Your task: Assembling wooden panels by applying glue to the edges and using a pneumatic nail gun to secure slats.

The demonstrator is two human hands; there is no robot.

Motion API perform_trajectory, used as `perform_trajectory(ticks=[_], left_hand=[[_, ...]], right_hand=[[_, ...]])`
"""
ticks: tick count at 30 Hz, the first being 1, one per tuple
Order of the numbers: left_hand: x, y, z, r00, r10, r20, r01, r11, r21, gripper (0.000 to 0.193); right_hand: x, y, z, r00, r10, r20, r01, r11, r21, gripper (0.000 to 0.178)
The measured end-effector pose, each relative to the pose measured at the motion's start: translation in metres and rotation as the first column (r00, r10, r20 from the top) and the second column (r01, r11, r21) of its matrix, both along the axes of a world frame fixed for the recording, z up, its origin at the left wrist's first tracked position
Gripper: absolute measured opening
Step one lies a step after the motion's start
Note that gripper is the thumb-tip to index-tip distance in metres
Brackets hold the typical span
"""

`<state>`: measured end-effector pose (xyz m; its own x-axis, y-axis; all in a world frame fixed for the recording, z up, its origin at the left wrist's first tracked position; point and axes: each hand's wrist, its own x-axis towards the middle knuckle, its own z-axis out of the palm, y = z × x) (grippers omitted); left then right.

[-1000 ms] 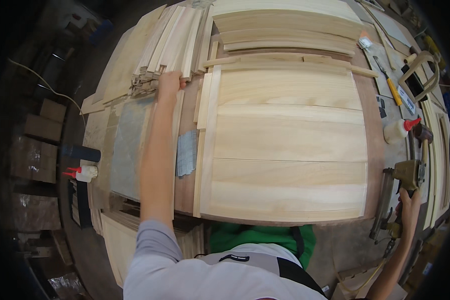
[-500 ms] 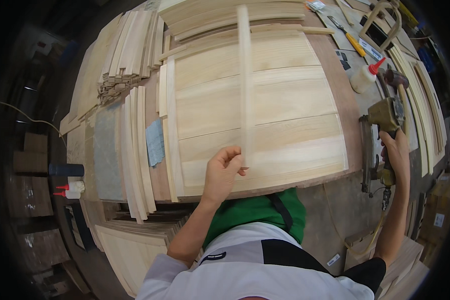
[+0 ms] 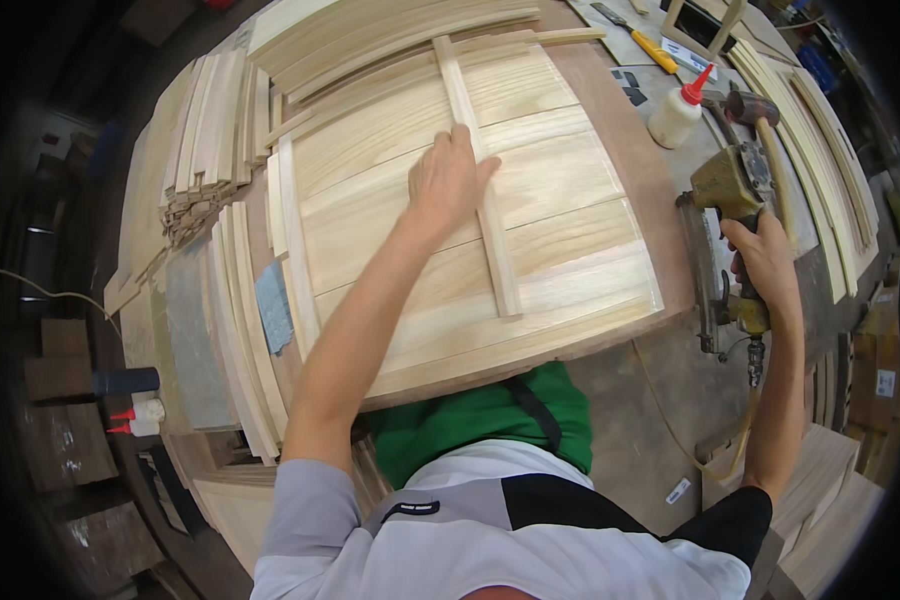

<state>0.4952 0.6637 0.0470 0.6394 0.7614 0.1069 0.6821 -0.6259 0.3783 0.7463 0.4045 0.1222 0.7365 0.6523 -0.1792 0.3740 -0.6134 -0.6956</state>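
Observation:
My left hand (image 3: 448,180) is closed over a narrow wooden strip (image 3: 500,265), with its thumb on the strip's right side. The strip lies lengthwise across a pale panel of several boards (image 3: 560,195), its near end short of the panel's front edge. Off the panel's right side, my right hand (image 3: 767,258) is wrapped round the grip of a pneumatic nail gun (image 3: 727,180), whose long magazine points down beside the table edge. An air hose (image 3: 745,425) hangs from the gun's lower end.
Stacked strips (image 3: 205,130) and a blue sandpaper piece (image 3: 274,306) lie left of the panel. To the right are a red-tipped glue bottle (image 3: 677,117), a mallet (image 3: 755,108), a yellow-handled chisel (image 3: 655,52) and long strips (image 3: 805,165). Boxes (image 3: 65,440) stand at far left.
My left hand has moved away from me along the strip to its middle. The strip, blurred and upright in view before, now lies slanted on the panel. My right hand keeps the nail gun.

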Motion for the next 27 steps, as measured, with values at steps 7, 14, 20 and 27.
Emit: perform_trajectory(ticks=[7,14,20,27], left_hand=[[0.037,0.031,0.003,0.952,0.061,-0.299,-0.083,0.995,-0.061,0.047],[0.081,-0.008,0.008,0.996,-0.074,0.054,0.077,0.996,-0.041,0.042],[0.132,-0.041,-0.004,0.982,-0.122,0.144,0.138,0.984,-0.112,0.042],[0.149,-0.043,-0.018,0.984,-0.134,0.119,0.157,0.965,-0.209,0.044]], right_hand=[[0.002,-0.001,0.000,1.000,-0.009,0.019,0.009,1.000,-0.012,0.029],[0.005,-0.002,0.003,1.000,-0.019,0.004,0.019,0.999,-0.030,0.029],[0.004,0.000,0.001,1.000,-0.009,-0.020,0.009,1.000,0.005,0.027],[0.008,-0.003,0.000,1.000,0.001,-0.003,-0.001,1.000,-0.006,0.033]])
